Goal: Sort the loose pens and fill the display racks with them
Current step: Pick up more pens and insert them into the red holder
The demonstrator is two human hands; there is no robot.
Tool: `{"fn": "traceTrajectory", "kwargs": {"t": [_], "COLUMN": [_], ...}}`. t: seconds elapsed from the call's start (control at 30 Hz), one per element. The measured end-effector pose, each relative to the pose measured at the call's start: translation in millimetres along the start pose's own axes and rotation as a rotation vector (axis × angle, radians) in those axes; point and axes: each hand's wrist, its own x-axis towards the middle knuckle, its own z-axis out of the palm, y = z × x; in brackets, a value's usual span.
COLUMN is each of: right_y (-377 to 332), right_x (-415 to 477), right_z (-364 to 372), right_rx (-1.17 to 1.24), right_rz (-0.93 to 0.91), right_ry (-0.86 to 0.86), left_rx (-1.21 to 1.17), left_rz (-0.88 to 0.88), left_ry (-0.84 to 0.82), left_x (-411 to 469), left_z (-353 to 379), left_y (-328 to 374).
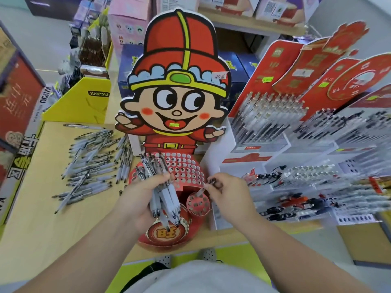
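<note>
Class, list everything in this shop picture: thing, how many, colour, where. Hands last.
cartoon display rack: one, red and yellow, table centre
small round holder: one, red, before rack
loose pens: many, grey-white, table left
pen bundle: several, white, left hand
single pen: one, greyish, at the holder
filled pen racks: several, red-backed, right
yellow box: one, rear left
table: one, pale wood
left hand: one, grips pen bundle
right hand: one, pinches single pen

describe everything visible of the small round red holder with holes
The small round red cardboard-looking holder is a short cylinder, its top punched with round holes, mostly empty. It stands at the front right of the red cartoon-figure rack. One pale pen leans in a rear hole, pinched by the right hand.
</note>
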Motion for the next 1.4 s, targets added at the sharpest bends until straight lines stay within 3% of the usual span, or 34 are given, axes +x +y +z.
{"fn": "traceTrajectory", "kwargs": {"t": [0.97, 1.4], "right_y": [-7.4, 6.2], "right_x": [6.8, 9.7], "right_z": [0.2, 22.8], "right_rx": [-0.096, -0.052], "right_rz": [-0.027, 0.077], "right_ry": [-0.050, -0.116], "left_rx": [-0.076, -0.090], "left_rz": [0.031, 0.034], "left_ry": [-0.016, -0.012], "left_x": [-2.5, -8.2], "left_z": [-7.3, -5.3], "left_y": [4.3, 1.0]}}
